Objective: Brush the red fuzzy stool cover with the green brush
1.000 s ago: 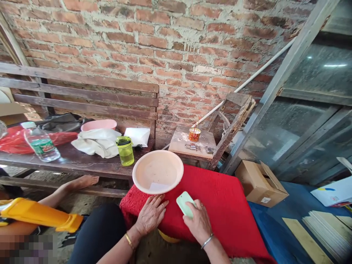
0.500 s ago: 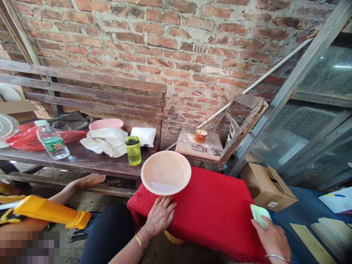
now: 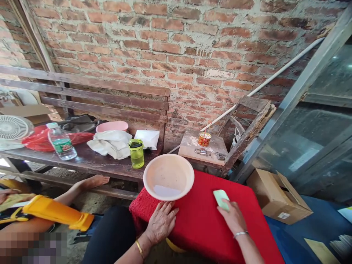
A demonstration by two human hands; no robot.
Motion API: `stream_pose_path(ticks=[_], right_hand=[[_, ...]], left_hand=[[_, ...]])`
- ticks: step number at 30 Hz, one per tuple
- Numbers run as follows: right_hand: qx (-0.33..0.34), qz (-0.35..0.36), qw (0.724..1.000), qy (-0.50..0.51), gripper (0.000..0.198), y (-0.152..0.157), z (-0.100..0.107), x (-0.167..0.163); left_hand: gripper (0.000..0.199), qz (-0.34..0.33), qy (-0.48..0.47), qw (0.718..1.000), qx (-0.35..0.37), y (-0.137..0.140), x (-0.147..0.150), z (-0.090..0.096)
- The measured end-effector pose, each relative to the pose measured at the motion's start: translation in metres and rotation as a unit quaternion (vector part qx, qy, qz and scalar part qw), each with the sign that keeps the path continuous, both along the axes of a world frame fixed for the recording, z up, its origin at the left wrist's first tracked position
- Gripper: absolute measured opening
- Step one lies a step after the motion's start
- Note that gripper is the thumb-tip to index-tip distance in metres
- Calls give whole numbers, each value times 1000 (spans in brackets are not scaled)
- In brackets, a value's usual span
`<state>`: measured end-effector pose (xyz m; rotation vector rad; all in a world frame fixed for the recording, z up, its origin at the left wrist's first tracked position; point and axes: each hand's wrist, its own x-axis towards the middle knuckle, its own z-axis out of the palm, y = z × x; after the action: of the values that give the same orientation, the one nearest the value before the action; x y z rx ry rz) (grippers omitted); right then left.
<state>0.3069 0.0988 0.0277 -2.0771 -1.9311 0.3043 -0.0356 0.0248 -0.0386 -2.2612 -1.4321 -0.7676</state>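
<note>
My right hand (image 3: 233,217) grips a pale green block-shaped item (image 3: 221,199) over the red cloth (image 3: 203,223) that covers the table. Whether it is a sponge or a bar of soap, I cannot tell. My left hand (image 3: 161,222) lies flat on the cloth, fingers stretched out, their tips close to the front of a pale pink basin (image 3: 168,177). A little water with dark specks seems to lie in the basin. The left wrist wears a gold bangle, the right a silver one.
A wooden bench (image 3: 90,163) bears a green drink bottle (image 3: 136,154), a water bottle (image 3: 62,143), white cloth (image 3: 111,144) and a fan (image 3: 13,127). Padlocks (image 3: 202,151) lie on a small stand behind. A cardboard box (image 3: 277,196) is at right. Another person's leg (image 3: 74,189) shows at left.
My right hand has moved left and slightly up across the red cloth, carrying the pale green item from the table's right edge. My left hand stays beside the basin. The view has shifted slightly.
</note>
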Motion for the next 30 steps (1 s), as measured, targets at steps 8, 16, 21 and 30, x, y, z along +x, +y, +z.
stream_pose_path(ticks=[8, 16, 21, 30], right_hand=[[53, -298, 953, -16, 37, -25, 9, 162], [6, 17, 1000, -6, 41, 9, 27, -58], [-11, 69, 998, -6, 40, 30, 11, -104], [-64, -188, 978, -69, 58, 5, 32, 114]], left_hand=[[34, 7, -20, 1000, 1, 0, 4, -1], [36, 4, 12, 1000, 21, 2, -3, -7], [40, -6, 38, 999, 14, 3, -8, -10], [33, -2, -23, 999, -37, 0, 2, 0]])
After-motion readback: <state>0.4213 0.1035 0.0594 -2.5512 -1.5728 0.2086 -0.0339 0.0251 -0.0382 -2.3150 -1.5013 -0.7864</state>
